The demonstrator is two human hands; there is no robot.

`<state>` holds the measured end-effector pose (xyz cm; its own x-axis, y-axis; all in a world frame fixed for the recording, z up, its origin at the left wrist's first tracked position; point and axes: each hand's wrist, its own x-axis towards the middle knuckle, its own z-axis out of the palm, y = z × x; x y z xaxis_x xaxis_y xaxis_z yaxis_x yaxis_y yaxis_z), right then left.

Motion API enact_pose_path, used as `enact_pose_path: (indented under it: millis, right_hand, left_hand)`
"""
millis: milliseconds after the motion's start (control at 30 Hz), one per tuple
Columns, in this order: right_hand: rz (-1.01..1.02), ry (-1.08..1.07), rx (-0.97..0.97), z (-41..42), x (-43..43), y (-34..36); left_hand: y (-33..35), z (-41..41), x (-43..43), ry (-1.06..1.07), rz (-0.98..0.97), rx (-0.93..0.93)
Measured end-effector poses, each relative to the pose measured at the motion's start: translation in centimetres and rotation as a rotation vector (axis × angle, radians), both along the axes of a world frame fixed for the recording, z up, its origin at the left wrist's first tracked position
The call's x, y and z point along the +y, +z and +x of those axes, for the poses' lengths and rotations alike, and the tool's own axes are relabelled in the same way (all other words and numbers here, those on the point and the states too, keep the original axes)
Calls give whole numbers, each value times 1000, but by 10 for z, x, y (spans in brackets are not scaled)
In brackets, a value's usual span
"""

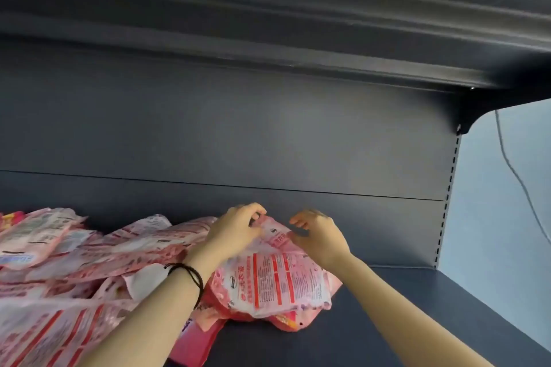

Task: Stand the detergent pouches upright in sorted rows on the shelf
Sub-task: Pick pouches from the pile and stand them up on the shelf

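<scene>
Pinching the pink pouch (269, 280) by its top corners, left hand (235, 229) and right hand (320, 237) fingers curled tight, likely to stand it upright on the shelf (387, 307).

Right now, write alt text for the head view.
The left hand and right hand hold the top edge of a pink detergent pouch on a dark shelf. More pink pouches lie heaped flat to its left.

Retail shop aisle, dark metal gondola shelf (387, 322), slotted upright (447, 197), pile of pink detergent pouches (89, 253)
</scene>
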<state>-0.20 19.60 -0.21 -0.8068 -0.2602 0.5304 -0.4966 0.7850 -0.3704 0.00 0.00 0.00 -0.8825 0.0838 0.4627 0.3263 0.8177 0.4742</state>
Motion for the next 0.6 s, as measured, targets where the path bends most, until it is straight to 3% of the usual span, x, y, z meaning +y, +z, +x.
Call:
enact_pose_path:
  millis: [133, 333, 500, 600]
  right_hand:
    - [59, -48, -50, -31, -11, -3]
    - [-78, -41, -38, -57, -3, -12]
    - [-433, 18, -27, -65, 39, 6]
    - [-773, 109, -163, -63, 61, 16]
  left_hand:
    - [2, -26, 2, 35, -15, -9]
    - [9, -43, 4, 43, 30, 58]
    - [12, -55, 25, 4, 319, 104]
    - [14, -55, 52, 0, 565, 36]
